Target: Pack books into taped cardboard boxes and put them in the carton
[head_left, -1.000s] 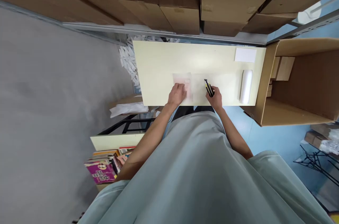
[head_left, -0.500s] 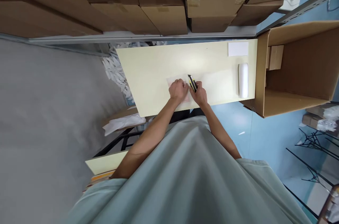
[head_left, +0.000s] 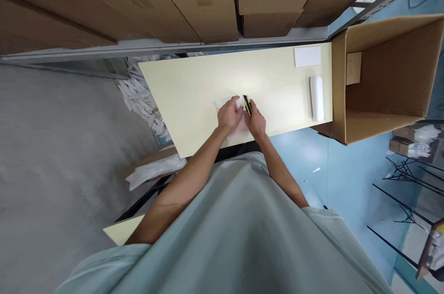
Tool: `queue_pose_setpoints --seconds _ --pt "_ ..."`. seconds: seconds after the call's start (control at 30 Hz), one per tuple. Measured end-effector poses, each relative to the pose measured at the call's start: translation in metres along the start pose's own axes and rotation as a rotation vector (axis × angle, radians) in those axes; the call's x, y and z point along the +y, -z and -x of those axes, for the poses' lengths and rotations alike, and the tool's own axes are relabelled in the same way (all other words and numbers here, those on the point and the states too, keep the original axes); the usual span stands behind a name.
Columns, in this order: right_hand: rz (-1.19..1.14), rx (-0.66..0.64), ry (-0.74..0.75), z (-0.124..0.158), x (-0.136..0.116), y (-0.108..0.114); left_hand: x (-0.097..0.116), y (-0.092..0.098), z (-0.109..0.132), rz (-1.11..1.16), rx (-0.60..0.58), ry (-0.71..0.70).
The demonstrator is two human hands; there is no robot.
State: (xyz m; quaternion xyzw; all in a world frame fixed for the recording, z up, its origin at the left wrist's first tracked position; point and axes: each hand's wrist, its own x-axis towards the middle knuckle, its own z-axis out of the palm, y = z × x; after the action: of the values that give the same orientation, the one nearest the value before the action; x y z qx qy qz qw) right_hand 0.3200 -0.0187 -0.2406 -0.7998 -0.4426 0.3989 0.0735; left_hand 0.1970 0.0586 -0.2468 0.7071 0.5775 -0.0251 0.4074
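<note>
My right hand (head_left: 255, 121) is closed around a black-and-yellow utility knife (head_left: 247, 105), whose tip points away from me. Close to its left, my left hand (head_left: 229, 115) has its fingers curled at a thin, pale translucent sheet (head_left: 239, 131). A small white bit shows at those fingertips, too small to name. The sheet lies on the cream tabletop (head_left: 187, 95) near its front edge, partly covered by both hands.
On the tabletop's right side are a white roll (head_left: 317, 98) and a white card (head_left: 307, 56). A large open cardboard box (head_left: 338, 90) adjoins the right end. Stacked cartons (head_left: 204, 16) line the shelf behind. White scraps (head_left: 145, 104) lie beyond the left edge.
The view has shifted a little. My left fingers have lifted and turned slightly at the sheet, and the knife in my right hand stands at a slightly different angle.
</note>
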Motion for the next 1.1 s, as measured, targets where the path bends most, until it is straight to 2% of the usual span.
queue_pose_setpoints --seconds 0.37,0.6,0.83,1.1 --pt "0.203 -0.058 -0.108 0.007 -0.025 0.004 -0.005 -0.007 -0.002 0.073 0.041 -0.029" --pt "0.330 -0.088 -0.146 0.024 -0.026 0.004 -0.004 -0.011 -0.001 0.103 0.060 -0.025" --pt "0.448 -0.125 -0.165 0.057 -0.012 -0.002 0.000 -0.013 -0.002 0.078 0.076 -0.017" --pt "0.525 -0.168 -0.180 0.108 0.022 -0.011 -0.003 -0.019 -0.002 0.085 0.090 -0.013"
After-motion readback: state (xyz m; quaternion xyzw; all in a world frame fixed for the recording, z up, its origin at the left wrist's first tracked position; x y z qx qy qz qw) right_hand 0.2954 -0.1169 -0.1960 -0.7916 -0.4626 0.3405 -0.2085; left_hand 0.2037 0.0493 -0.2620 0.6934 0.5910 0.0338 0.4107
